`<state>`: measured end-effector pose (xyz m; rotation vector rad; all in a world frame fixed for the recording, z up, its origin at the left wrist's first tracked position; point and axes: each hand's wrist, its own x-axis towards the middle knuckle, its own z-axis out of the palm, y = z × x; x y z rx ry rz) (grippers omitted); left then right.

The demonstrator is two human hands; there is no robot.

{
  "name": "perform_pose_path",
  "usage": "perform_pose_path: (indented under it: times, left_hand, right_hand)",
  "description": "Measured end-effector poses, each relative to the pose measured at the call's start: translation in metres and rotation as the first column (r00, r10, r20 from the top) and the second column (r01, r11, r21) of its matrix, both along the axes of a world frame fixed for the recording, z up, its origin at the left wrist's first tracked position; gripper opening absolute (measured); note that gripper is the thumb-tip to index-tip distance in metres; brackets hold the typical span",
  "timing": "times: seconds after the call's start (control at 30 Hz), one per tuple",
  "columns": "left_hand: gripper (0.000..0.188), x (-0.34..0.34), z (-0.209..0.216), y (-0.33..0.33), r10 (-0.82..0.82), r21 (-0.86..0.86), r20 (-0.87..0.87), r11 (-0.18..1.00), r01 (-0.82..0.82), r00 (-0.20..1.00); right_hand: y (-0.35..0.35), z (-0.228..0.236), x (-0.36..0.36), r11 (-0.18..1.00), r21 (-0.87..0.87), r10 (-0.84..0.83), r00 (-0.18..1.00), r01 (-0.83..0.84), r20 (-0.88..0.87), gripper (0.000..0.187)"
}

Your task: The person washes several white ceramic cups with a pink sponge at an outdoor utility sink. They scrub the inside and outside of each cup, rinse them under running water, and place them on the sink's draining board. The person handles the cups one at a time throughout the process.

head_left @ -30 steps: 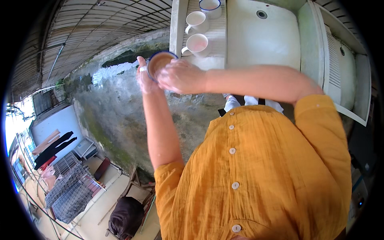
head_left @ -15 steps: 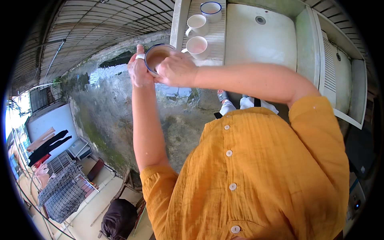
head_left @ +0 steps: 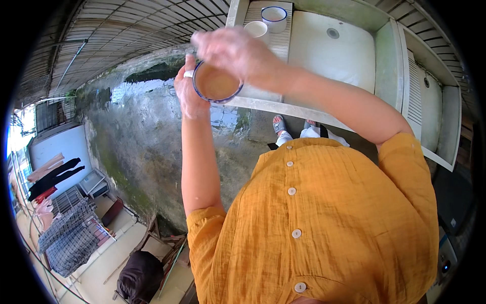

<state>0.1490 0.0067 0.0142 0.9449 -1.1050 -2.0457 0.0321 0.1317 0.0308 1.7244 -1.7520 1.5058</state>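
Note:
My left hand [head_left: 190, 93] is shut on the handle of a white mug with a blue rim [head_left: 217, 83], holding it over the wet floor just left of the sink. The mug's open top faces up, and its inside looks brownish; whether that is stain or liquid I cannot tell. Above and beyond the mug, apart from it, my right hand [head_left: 238, 53] is blurred by motion, its fingers stretched out to the left with nothing seen in them. On the ridged board past it stand a plain white mug [head_left: 256, 29] and another blue-rimmed mug [head_left: 274, 20].
A pale stone sink [head_left: 329, 61] with a drain lies ahead to the right, and a second ridged basin [head_left: 430, 106] stands beyond it. The concrete floor [head_left: 152, 147] is wet and mossy. Clothes [head_left: 68, 238] hang at the lower left, near a dark-covered object [head_left: 140, 276].
My right hand has come out of the mug and lifted away, up and to the right. The left hand and its mug have shifted right. One white mug on the board is now hidden.

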Motion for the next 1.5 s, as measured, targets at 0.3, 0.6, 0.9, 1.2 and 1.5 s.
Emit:
perform_pose_path:
  times: [0.3, 0.6, 0.9, 1.2, 1.5]
  left_hand:
    - [0.020, 0.005, 0.003, 0.011, 0.037, -0.106, 0.160, 0.994, -0.020, 0.986]
    - [0.038, 0.008, 0.044, 0.016, 0.283, -0.483, 0.053, 0.847, -0.223, 0.958]
    - [0.028, 0.021, 0.049, 0.005, 0.142, -0.601, 0.357, 0.791, 0.111, 0.923]
    - [0.026, 0.011, 0.056, 0.006, 0.201, -0.434, 0.164, 0.894, -0.113, 0.966]
    - [0.039, 0.029, 0.038, -0.019, 0.209, -0.599, 0.293, 0.801, 0.008, 0.933]
  right_hand:
    - [-0.005, 0.011, 0.004, 0.980, 0.199, 0.144, 0.792, -0.029, -0.593, 0.025]
    - [-0.025, 0.017, 0.011, 0.958, 0.276, 0.022, 0.935, 0.081, -0.353, 0.010]
    - [-0.008, 0.030, 0.016, 0.725, 0.653, 0.197, 0.974, -0.219, 0.108, 0.020]
    - [-0.031, 0.047, -0.002, 0.895, 0.444, 0.234, 0.797, 0.047, -0.557, 0.030]
    - [-0.022, 0.036, 0.022, 0.577, 0.771, 0.113, 0.961, -0.270, 0.253, 0.025]
